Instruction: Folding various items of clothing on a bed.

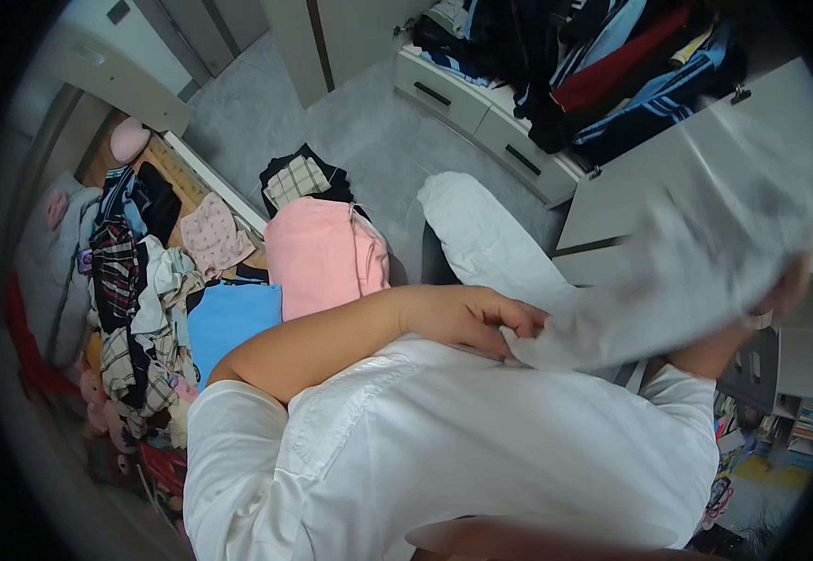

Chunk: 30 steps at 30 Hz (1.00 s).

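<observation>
My left hand (473, 319) reaches across in front of the white shirt, its fingers closed on the edge of a light grey-white cloth (652, 294). The cloth stretches up to the right, blurred by motion, to my right hand (785, 284), which is blurred and partly behind it; its grip is hard to make out. A folded pink garment (319, 252) lies left of my left hand, beside a blue folded cloth (234, 322). Beyond the hands, a white-covered leg (494, 238) extends over the floor.
Mixed clothes (143, 294) are heaped on a wooden bed base at the left. Dark garments and a plaid cloth (298, 180) lie in a stack past the pink one. An open wardrobe with drawers (480, 112) holds hanging clothes (610, 77). Books (810, 424) stand at lower right.
</observation>
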Motion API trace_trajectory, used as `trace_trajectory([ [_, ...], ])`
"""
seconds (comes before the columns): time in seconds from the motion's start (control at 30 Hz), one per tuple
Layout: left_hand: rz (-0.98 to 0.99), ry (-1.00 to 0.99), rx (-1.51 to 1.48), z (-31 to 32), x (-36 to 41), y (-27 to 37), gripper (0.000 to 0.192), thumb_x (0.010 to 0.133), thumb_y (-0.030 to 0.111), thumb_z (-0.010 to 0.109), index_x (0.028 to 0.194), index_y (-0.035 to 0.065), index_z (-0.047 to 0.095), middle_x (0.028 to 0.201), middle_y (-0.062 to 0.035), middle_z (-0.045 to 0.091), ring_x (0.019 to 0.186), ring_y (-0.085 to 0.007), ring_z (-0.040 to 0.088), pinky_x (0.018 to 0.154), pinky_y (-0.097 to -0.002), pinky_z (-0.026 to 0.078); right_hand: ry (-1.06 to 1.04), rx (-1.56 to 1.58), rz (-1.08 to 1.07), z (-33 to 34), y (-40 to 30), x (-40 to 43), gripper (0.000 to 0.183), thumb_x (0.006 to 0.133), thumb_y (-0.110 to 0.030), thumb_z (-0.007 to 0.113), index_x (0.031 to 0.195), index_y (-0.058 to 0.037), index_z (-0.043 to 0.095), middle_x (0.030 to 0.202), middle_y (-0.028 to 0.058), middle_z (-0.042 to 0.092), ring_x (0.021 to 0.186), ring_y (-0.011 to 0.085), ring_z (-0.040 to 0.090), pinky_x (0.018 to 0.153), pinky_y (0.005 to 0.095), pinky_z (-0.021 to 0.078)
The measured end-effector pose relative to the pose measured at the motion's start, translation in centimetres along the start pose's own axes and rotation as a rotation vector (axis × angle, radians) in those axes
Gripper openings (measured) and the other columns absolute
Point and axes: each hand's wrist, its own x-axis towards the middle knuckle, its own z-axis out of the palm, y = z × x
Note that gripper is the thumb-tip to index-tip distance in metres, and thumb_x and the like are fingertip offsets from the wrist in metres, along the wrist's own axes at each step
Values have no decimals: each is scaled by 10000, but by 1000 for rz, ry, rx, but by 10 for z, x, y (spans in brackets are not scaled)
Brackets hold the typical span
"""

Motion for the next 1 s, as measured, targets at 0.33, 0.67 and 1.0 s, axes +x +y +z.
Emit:
trace_trajectory([
  [0.33, 68, 602, -925, -41, 10, -32, 512, 963, 238, 499, 1398, 42, 312, 1360, -102, 469, 1224, -215, 507, 1005, -365, 423, -796, 763, 1527, -25, 251, -102, 761, 913, -622, 383, 1340, 4, 449, 1310, 121, 543, 1240, 241, 493, 1057, 402, 353],
  [0.67, 132, 987, 163, -6, 34, -44, 792, 789, 68, 670, 1439, -15, 225, 1152, -178, 587, 1097, -263, 567, 918, -342, 454, -464, 16, 917, -42, 167, -129, 322, 884, -123, 615, 1170, 19, 581, 1107, 58, 636, 985, 126, 588, 913, 264, 424],
  [1.0, 75, 773, 1455, 49, 33, 45, 246, 712, 55, 680, 956, 86, 666, 931, -122, 592, 981, -250, 554, 892, -490, 359, -380, -54, 257, -44, 102, -119, 240, 781, -203, 723, 918, -12, 675, 1203, 182, 574, 1237, 293, 440, 1081, 422, 257],
])
